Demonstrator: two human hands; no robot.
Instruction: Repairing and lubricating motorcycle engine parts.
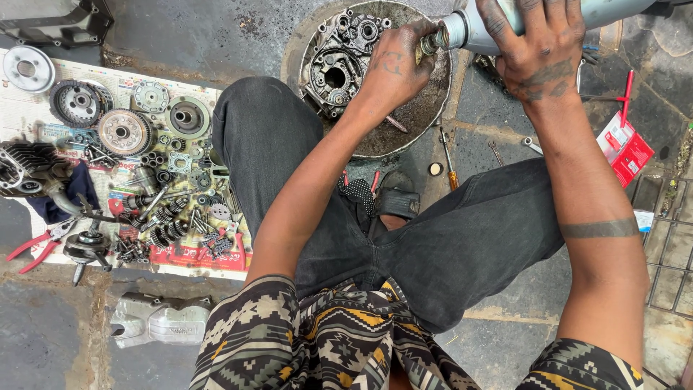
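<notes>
The person crouches on a stone-paved floor (180,32), dark trousers and a patterned shirt filling the middle of the view. Along the floor's left side lies a spread sheet of printed paper (209,260) covered with engine parts: toothed clutch wheels (124,131), a finned cylinder (22,167) at the sheet's left edge, and rows of small gears and bolts (167,220) toward its near edge. Red-handled pliers (32,247) lie just off the sheet's near left corner, and a silver engine cover (160,318) rests on the floor below the sheet.

At the far edge of the floor, ahead of the knees, sits a round metal basin (426,108), its inside dark and oily. An engine crankcase half (338,61) lies in the basin's left part, grimy grey with round bearing holes and a large central opening.

Above the basin's right rim, a grey plastic bottle (473,27) is held on its side, its narrow neck pointing left. The right hand (538,43) is clasped over the bottle's body from above, fingers wrapped around it. The left hand (395,66) pinches the small cap (427,45) at the bottle's mouth between its fingertips, over the basin.

A screwdriver (447,160) with an orange handle lies on the floor just beside the basin's near rim, and a red packet (624,148) lies near the floor's right edge.
</notes>
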